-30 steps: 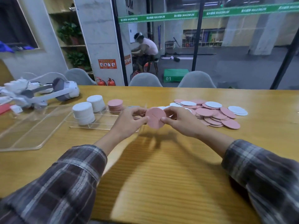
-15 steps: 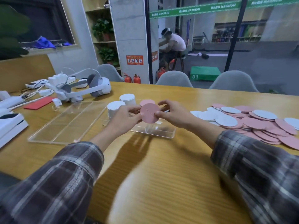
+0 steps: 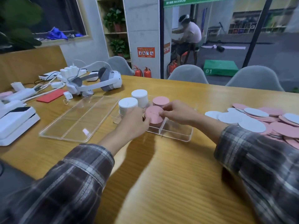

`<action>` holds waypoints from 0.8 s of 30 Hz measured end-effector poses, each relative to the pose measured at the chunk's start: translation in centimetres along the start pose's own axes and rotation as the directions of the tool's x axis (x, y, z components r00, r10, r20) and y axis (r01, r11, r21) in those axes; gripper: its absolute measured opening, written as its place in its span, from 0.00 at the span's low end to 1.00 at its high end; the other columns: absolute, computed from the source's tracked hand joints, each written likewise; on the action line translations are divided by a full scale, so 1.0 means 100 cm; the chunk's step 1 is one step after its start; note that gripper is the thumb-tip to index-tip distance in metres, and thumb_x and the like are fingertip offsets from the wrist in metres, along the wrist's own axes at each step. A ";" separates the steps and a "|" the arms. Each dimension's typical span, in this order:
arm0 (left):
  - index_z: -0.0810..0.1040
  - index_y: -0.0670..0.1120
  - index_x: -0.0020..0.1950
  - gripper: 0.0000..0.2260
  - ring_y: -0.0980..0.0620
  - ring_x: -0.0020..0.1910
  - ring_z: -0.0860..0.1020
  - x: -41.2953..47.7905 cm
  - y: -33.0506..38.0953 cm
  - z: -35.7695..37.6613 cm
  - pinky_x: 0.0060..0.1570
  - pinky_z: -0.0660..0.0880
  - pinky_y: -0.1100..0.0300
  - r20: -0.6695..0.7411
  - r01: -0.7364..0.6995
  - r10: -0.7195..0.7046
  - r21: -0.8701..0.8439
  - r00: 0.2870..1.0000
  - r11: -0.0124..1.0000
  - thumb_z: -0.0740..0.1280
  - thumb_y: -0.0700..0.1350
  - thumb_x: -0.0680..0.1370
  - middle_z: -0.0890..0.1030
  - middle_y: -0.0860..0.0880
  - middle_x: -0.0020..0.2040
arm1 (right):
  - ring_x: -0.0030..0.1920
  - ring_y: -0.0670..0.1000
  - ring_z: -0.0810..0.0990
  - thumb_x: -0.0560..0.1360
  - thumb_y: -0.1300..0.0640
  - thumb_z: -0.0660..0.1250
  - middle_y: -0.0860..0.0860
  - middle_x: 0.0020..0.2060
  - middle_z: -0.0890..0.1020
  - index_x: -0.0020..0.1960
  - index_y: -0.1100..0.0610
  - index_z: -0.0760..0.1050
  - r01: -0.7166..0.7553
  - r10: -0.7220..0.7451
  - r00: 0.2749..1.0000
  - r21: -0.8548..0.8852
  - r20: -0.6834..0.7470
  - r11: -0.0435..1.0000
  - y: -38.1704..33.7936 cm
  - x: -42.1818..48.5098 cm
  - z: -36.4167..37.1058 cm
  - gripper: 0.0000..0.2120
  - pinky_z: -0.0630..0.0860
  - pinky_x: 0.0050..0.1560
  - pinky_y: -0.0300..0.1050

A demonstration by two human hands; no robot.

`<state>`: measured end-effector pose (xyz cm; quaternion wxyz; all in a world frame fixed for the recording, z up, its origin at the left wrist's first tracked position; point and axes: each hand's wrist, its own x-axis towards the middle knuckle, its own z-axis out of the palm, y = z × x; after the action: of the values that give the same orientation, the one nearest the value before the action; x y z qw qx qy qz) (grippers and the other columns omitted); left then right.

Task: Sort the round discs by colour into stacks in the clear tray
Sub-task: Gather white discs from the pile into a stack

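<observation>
My left hand (image 3: 134, 122) and right hand (image 3: 178, 113) have brought the pink discs (image 3: 154, 116) leftward and lower, down to the clear tray (image 3: 178, 135), near its pink stack (image 3: 161, 101).

"MAXIMUM" on banner (image 3: 176, 1) ("01" on box (image 3: 220, 68))

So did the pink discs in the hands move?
Yes. The held pink discs went left, away from the loose pile, and are now low in the clear tray beside the near white stack.
</observation>
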<state>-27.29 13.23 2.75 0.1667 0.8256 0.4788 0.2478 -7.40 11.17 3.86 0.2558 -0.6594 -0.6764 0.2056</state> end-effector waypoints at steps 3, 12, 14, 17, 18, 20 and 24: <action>0.82 0.40 0.49 0.11 0.49 0.32 0.68 0.002 0.002 0.001 0.37 0.72 0.50 -0.018 -0.010 0.012 0.094 1.000 0.996 0.63 0.44 0.81 0.72 0.48 0.28 | 0.49 0.50 0.79 0.81 0.51 0.67 0.51 0.52 0.86 0.60 0.56 0.84 0.016 -0.018 0.999 -0.064 -0.028 0.998 -0.002 0.001 0.001 0.13 0.72 0.46 0.45; 0.81 0.40 0.41 0.13 0.45 0.36 0.73 -0.003 0.007 0.004 0.33 0.66 0.52 -0.104 -0.014 0.027 0.131 0.994 0.991 0.62 0.42 0.81 0.75 0.46 0.30 | 0.55 0.53 0.81 0.81 0.48 0.67 0.52 0.54 0.85 0.59 0.56 0.83 0.035 -0.055 0.988 -0.137 -0.146 0.990 0.001 -0.001 0.012 0.14 0.69 0.47 0.44; 0.85 0.43 0.51 0.11 0.46 0.39 0.76 -0.008 0.010 0.003 0.34 0.65 0.55 -0.130 -0.060 0.073 0.105 0.989 0.993 0.63 0.41 0.82 0.77 0.49 0.31 | 0.55 0.51 0.81 0.82 0.50 0.65 0.51 0.54 0.85 0.60 0.56 0.82 0.036 -0.052 0.987 -0.107 -0.152 0.994 0.000 -0.006 0.009 0.13 0.67 0.46 0.42; 0.84 0.43 0.60 0.11 0.44 0.47 0.80 -0.012 0.012 0.002 0.48 0.77 0.49 -0.159 -0.117 0.134 0.115 0.978 0.987 0.65 0.40 0.81 0.83 0.45 0.45 | 0.51 0.48 0.80 0.82 0.51 0.66 0.48 0.53 0.85 0.61 0.55 0.82 0.069 -0.087 0.977 -0.099 -0.196 0.993 0.001 -0.022 0.001 0.12 0.66 0.45 0.41; 0.84 0.42 0.60 0.11 0.43 0.51 0.80 -0.012 0.014 0.002 0.51 0.78 0.46 -0.176 -0.123 0.144 0.123 0.974 0.985 0.65 0.40 0.81 0.83 0.44 0.50 | 0.49 0.47 0.79 0.82 0.51 0.67 0.47 0.52 0.85 0.60 0.55 0.82 0.082 -0.102 0.972 -0.098 -0.212 0.992 0.002 -0.029 -0.002 0.12 0.67 0.45 0.41; 0.84 0.42 0.58 0.09 0.45 0.51 0.81 -0.013 0.019 0.005 0.52 0.79 0.46 -0.219 -0.176 0.195 0.104 0.956 0.979 0.67 0.40 0.80 0.83 0.45 0.53 | 0.46 0.47 0.78 0.81 0.51 0.68 0.47 0.49 0.85 0.59 0.54 0.82 0.096 -0.113 0.965 -0.082 -0.238 0.992 0.006 -0.044 -0.010 0.11 0.71 0.47 0.44; 0.86 0.46 0.55 0.07 0.54 0.47 0.79 -0.016 0.047 0.012 0.51 0.77 0.57 -0.193 -0.346 0.340 0.006 0.920 0.938 0.71 0.41 0.80 0.83 0.51 0.51 | 0.46 0.46 0.77 0.80 0.50 0.68 0.46 0.48 0.84 0.60 0.53 0.81 0.068 -0.079 0.962 -0.053 -0.263 0.996 0.023 -0.078 -0.028 0.11 0.68 0.45 0.41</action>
<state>-23.97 9.48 3.74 0.0859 0.8666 0.3370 0.3578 -3.83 3.37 4.08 0.3368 -0.6608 -0.6645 0.0914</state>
